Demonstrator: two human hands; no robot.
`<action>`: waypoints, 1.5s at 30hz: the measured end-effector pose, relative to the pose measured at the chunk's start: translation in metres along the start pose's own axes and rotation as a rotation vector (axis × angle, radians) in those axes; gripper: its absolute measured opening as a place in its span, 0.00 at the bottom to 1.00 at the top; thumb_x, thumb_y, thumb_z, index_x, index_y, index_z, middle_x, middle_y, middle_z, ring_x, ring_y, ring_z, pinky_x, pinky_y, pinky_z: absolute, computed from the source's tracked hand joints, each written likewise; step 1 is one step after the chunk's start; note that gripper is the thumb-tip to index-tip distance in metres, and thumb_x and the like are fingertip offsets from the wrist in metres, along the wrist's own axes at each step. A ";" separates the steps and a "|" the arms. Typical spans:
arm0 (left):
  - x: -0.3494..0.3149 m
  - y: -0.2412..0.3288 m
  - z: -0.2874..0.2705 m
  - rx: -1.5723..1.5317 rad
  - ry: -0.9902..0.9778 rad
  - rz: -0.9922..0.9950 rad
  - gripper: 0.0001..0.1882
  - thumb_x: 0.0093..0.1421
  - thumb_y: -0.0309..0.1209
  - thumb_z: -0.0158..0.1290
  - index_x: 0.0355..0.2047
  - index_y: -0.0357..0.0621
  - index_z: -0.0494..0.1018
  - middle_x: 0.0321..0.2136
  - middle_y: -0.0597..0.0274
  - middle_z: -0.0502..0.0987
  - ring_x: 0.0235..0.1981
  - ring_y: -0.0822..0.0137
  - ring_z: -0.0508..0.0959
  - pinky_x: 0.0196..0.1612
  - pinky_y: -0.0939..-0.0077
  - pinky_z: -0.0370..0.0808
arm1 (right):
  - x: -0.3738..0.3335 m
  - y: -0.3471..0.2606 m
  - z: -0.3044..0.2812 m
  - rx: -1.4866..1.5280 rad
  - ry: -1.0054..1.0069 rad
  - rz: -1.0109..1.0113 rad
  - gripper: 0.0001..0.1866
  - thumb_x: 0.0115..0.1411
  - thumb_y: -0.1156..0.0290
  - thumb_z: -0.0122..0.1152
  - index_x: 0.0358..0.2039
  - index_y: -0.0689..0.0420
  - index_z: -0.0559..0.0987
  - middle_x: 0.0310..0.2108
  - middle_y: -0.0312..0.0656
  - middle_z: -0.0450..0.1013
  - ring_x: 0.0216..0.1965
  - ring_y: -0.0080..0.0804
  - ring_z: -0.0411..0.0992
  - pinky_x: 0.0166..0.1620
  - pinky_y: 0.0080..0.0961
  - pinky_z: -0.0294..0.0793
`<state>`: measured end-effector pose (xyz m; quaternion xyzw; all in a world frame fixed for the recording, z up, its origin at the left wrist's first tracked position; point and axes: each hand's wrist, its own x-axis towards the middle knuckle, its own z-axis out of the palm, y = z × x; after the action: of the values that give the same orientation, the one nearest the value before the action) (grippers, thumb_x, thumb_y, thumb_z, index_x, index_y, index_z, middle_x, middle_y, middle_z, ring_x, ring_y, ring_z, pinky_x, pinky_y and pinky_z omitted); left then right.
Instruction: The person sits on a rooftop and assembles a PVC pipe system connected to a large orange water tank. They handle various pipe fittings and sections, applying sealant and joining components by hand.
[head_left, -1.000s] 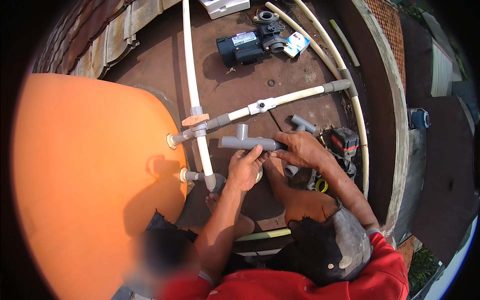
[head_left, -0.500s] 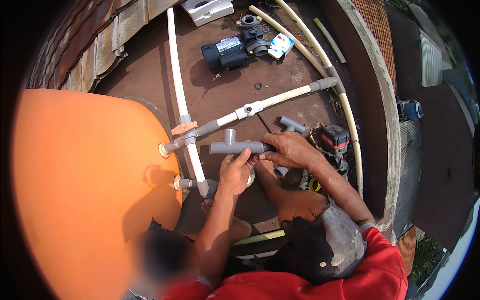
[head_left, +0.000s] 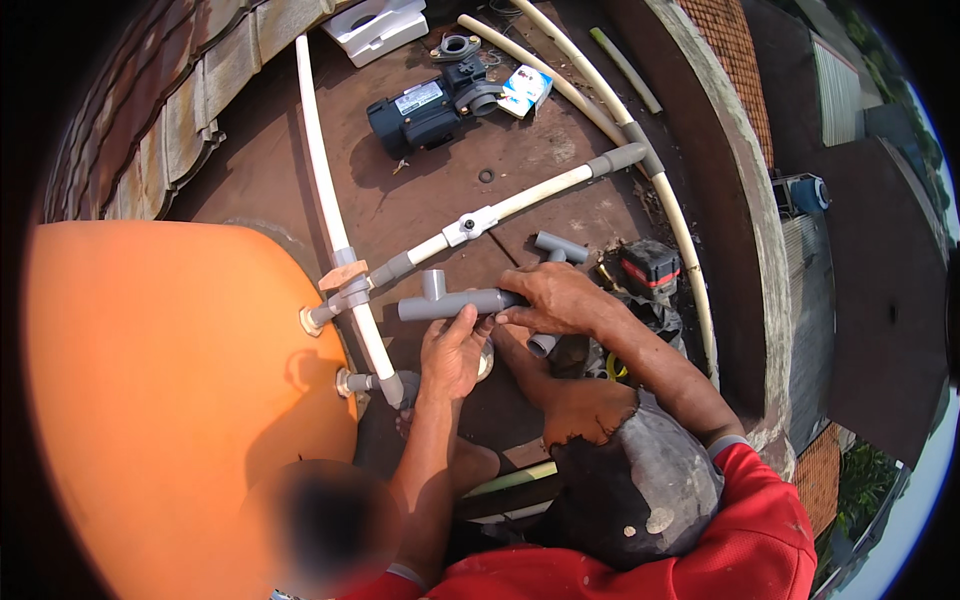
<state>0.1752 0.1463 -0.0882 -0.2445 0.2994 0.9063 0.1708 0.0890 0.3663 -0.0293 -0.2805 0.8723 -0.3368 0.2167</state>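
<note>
Gripping gry tee [head_left: 452,304] (sunlit), w/ both hands [head_left: 453,358]

The fisheye camera, worn on the person's head, looks steeply down from close above the left hand [head_left: 452,352] and right hand [head_left: 556,298]. Its wide field spans from the orange tank [head_left: 180,340] at left past the parapet [head_left: 767,200] to a dark roof [head_left: 880,290] at far right.
</note>
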 end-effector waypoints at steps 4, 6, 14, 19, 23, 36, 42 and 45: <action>-0.001 0.000 0.000 0.011 0.003 0.007 0.16 0.72 0.28 0.62 0.58 0.38 0.76 0.52 0.57 0.80 0.54 0.64 0.80 0.56 0.66 0.78 | 0.000 0.000 0.000 0.016 -0.011 0.017 0.24 0.62 0.53 0.73 0.48 0.59 0.81 0.36 0.51 0.84 0.43 0.58 0.82 0.45 0.52 0.78; -0.001 0.000 0.001 0.008 0.000 0.007 0.16 0.72 0.28 0.61 0.57 0.38 0.76 0.52 0.57 0.81 0.54 0.64 0.80 0.56 0.66 0.78 | -0.001 0.000 0.000 0.019 -0.016 0.028 0.24 0.62 0.53 0.73 0.48 0.59 0.82 0.36 0.51 0.84 0.43 0.59 0.82 0.45 0.52 0.78; -0.003 0.000 0.006 0.052 0.027 0.034 0.13 0.73 0.32 0.61 0.53 0.40 0.78 0.49 0.58 0.82 0.51 0.62 0.80 0.58 0.63 0.77 | -0.001 -0.002 -0.004 0.032 -0.023 0.046 0.23 0.61 0.52 0.74 0.45 0.59 0.83 0.36 0.52 0.84 0.42 0.59 0.82 0.46 0.53 0.77; -0.001 -0.001 0.006 0.065 0.012 0.050 0.14 0.73 0.32 0.60 0.53 0.39 0.77 0.48 0.56 0.82 0.50 0.62 0.80 0.57 0.61 0.78 | -0.002 -0.002 -0.004 0.027 -0.001 0.019 0.22 0.61 0.52 0.74 0.43 0.59 0.82 0.35 0.53 0.83 0.41 0.60 0.81 0.45 0.53 0.77; -0.001 -0.002 0.003 0.057 0.001 0.044 0.14 0.73 0.32 0.60 0.54 0.39 0.77 0.49 0.57 0.82 0.51 0.61 0.80 0.58 0.62 0.77 | -0.002 0.000 -0.004 0.017 -0.017 0.031 0.23 0.61 0.51 0.74 0.43 0.59 0.82 0.35 0.53 0.83 0.42 0.60 0.81 0.46 0.54 0.77; 0.000 -0.002 0.002 -0.004 0.035 0.027 0.13 0.71 0.28 0.62 0.55 0.40 0.79 0.50 0.60 0.82 0.53 0.65 0.80 0.59 0.67 0.78 | -0.001 -0.001 -0.004 0.009 -0.030 0.049 0.27 0.61 0.48 0.74 0.47 0.59 0.82 0.36 0.53 0.83 0.43 0.59 0.82 0.46 0.53 0.78; -0.001 -0.001 -0.002 -0.011 0.005 0.030 0.12 0.71 0.29 0.63 0.53 0.43 0.79 0.50 0.62 0.82 0.52 0.66 0.80 0.58 0.65 0.77 | 0.001 -0.007 -0.005 0.004 -0.031 0.052 0.24 0.61 0.52 0.74 0.46 0.59 0.81 0.38 0.54 0.83 0.46 0.59 0.81 0.47 0.53 0.78; -0.001 -0.002 0.005 -0.052 0.055 0.030 0.12 0.70 0.28 0.64 0.52 0.42 0.80 0.50 0.62 0.81 0.52 0.65 0.80 0.57 0.66 0.78 | -0.001 -0.010 -0.007 -0.011 -0.005 0.053 0.24 0.60 0.54 0.75 0.49 0.58 0.82 0.37 0.53 0.83 0.44 0.58 0.82 0.47 0.51 0.79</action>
<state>0.1751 0.1511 -0.0851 -0.2694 0.2840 0.9091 0.1426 0.0892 0.3639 -0.0174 -0.2592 0.8807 -0.3254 0.2265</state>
